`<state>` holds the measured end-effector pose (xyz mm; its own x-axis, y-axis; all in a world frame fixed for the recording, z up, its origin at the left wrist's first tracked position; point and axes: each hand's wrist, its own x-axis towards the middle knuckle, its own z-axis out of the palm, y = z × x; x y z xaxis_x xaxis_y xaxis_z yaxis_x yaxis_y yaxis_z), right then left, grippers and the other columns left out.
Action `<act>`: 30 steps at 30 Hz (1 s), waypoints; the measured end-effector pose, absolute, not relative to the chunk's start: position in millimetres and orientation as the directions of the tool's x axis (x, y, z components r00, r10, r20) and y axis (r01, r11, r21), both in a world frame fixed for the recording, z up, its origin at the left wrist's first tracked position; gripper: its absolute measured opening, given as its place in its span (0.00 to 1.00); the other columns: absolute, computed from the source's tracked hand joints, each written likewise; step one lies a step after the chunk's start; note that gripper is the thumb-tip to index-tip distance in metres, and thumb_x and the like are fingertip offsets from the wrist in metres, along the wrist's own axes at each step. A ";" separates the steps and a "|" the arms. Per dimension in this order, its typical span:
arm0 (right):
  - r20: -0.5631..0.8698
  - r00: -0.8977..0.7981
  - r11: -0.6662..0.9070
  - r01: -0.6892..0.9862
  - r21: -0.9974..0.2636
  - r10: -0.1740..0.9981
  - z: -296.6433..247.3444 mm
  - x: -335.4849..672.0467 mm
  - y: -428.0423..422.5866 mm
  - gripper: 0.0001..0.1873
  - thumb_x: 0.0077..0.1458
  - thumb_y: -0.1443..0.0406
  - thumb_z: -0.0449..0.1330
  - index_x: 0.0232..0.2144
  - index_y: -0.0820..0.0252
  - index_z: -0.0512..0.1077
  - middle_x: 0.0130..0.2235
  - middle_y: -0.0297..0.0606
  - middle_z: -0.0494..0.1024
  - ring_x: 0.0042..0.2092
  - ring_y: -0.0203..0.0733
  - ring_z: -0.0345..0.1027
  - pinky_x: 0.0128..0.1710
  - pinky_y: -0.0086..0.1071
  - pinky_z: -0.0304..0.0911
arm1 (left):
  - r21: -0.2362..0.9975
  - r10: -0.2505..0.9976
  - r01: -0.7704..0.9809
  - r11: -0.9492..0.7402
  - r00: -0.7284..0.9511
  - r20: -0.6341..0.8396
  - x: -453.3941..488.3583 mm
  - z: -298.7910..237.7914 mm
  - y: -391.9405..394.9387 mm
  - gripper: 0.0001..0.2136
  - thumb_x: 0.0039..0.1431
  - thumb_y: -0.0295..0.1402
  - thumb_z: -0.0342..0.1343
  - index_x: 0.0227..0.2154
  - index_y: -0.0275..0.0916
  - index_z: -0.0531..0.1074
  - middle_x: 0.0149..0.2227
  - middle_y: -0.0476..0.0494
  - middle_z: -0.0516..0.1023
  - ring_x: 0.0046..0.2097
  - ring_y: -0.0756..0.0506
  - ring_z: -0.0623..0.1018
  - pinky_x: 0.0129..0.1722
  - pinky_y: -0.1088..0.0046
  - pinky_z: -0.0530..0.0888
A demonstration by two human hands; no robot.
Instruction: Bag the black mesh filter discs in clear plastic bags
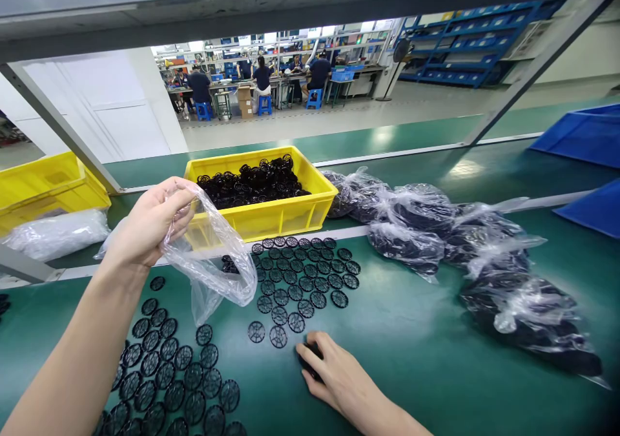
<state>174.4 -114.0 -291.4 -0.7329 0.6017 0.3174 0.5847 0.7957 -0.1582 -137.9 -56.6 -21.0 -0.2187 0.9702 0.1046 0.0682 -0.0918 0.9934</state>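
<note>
My left hand pinches the rim of a clear plastic bag, which hangs with its mouth spread above the green table. My right hand is low on the table, its fingers curled round some black round plastic parts; how many cannot be seen. Black spoked discs lie flat in rows just beyond my right hand. Another spread of the same discs lies below and beside my left forearm. Behind the bag stands a yellow bin holding a heap of black parts.
Several tied clear bags of black parts line the right side. At left are another yellow bin and a plastic-wrapped bundle. Blue bins stand at far right. A shelf frame crosses above; people sit at distant benches.
</note>
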 end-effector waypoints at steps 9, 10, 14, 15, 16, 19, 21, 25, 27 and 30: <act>0.363 -0.627 0.710 0.685 -0.165 0.689 -290.6 162.0 -91.1 0.22 0.59 0.71 0.53 0.56 0.61 0.63 0.42 0.44 0.71 0.31 0.39 0.72 0.27 0.31 0.71 | 0.993 0.971 0.067 -0.093 -0.216 0.106 -137.8 -20.7 -57.4 0.02 0.61 0.28 0.57 0.32 0.37 0.70 0.15 0.59 0.56 0.14 0.58 0.53 0.11 0.85 0.50; 0.368 -0.625 0.705 0.696 -0.136 0.689 -292.4 160.8 -90.3 0.22 0.58 0.71 0.53 0.55 0.62 0.63 0.41 0.44 0.70 0.31 0.39 0.72 0.26 0.31 0.71 | 0.993 0.971 0.068 -0.093 -0.215 0.105 -138.1 -20.8 -58.1 0.02 0.61 0.28 0.57 0.32 0.37 0.70 0.15 0.59 0.56 0.14 0.58 0.53 0.12 0.85 0.50; 0.340 -0.666 0.729 0.678 -0.093 0.663 -296.6 164.4 -100.9 0.18 0.53 0.72 0.56 0.47 0.62 0.67 0.40 0.44 0.71 0.33 0.43 0.74 0.24 0.32 0.71 | 0.993 0.970 0.069 -0.099 -0.216 0.112 -141.7 -22.7 -60.2 0.02 0.61 0.28 0.57 0.33 0.37 0.70 0.15 0.59 0.55 0.14 0.58 0.52 0.12 0.84 0.50; 0.324 -0.679 0.739 0.665 -0.108 0.659 -294.7 165.0 -104.1 0.17 0.52 0.72 0.57 0.45 0.62 0.67 0.40 0.43 0.72 0.33 0.44 0.74 0.24 0.32 0.71 | 0.993 0.970 0.068 -0.101 -0.217 0.113 -142.5 -23.3 -60.3 0.02 0.61 0.29 0.57 0.33 0.37 0.70 0.15 0.59 0.55 0.14 0.58 0.52 0.12 0.84 0.50; 0.304 -0.691 0.748 0.650 -0.134 0.656 -291.5 164.3 -106.4 0.15 0.52 0.72 0.57 0.44 0.61 0.67 0.39 0.42 0.72 0.33 0.43 0.74 0.25 0.32 0.71 | 0.992 0.969 0.068 -0.102 -0.217 0.114 -143.0 -23.8 -60.3 0.02 0.61 0.29 0.57 0.33 0.38 0.70 0.15 0.59 0.56 0.14 0.58 0.52 0.12 0.85 0.50; 0.239 -0.726 0.764 0.604 -0.226 0.645 -279.8 152.3 -106.8 0.18 0.54 0.72 0.57 0.48 0.60 0.65 0.41 0.40 0.72 0.32 0.40 0.74 0.28 0.31 0.72 | 0.992 0.969 0.070 -0.105 -0.219 0.118 -142.7 -24.1 -60.6 0.03 0.61 0.29 0.57 0.32 0.38 0.70 0.16 0.59 0.56 0.14 0.58 0.53 0.12 0.85 0.50; 0.221 -0.744 0.775 0.590 -0.227 0.631 -277.4 140.1 -104.4 0.25 0.53 0.72 0.57 0.54 0.59 0.63 0.42 0.41 0.72 0.31 0.39 0.73 0.28 0.30 0.72 | 0.992 0.969 0.074 -0.106 -0.217 0.120 -142.0 -23.6 -61.5 0.03 0.61 0.29 0.57 0.32 0.38 0.69 0.16 0.59 0.56 0.15 0.58 0.53 0.12 0.84 0.50; 0.236 -0.745 0.781 0.604 -0.158 0.624 -290.0 128.1 -104.9 0.23 0.49 0.74 0.59 0.50 0.58 0.66 0.41 0.42 0.72 0.32 0.41 0.73 0.25 0.29 0.70 | 0.991 0.970 0.070 -0.112 -0.209 0.124 -143.7 -22.9 -64.4 0.03 0.61 0.30 0.57 0.33 0.39 0.69 0.16 0.59 0.56 0.14 0.58 0.52 0.12 0.84 0.49; 0.252 -0.741 0.783 0.600 -0.164 0.622 -295.2 127.6 -107.0 0.20 0.49 0.73 0.59 0.46 0.58 0.67 0.40 0.42 0.72 0.34 0.42 0.74 0.25 0.29 0.70 | 0.991 0.971 0.064 -0.114 -0.205 0.125 -145.4 -23.5 -65.2 0.03 0.61 0.30 0.57 0.33 0.39 0.69 0.16 0.60 0.56 0.14 0.58 0.52 0.12 0.83 0.49; 0.282 -0.745 0.797 0.567 -0.209 0.604 -290.7 118.2 -107.2 0.20 0.51 0.73 0.59 0.48 0.58 0.65 0.40 0.40 0.72 0.34 0.42 0.74 0.26 0.29 0.70 | 0.992 0.972 0.053 -0.113 -0.200 0.122 -145.1 -25.0 -65.2 0.04 0.60 0.31 0.58 0.33 0.39 0.68 0.16 0.60 0.56 0.14 0.58 0.52 0.12 0.83 0.48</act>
<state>118.2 -107.2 -290.7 -0.7452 0.6042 0.2821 0.5670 0.7968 -0.2088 -145.1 -65.2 -25.0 -0.2003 0.9721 0.1218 0.0529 -0.1135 0.9921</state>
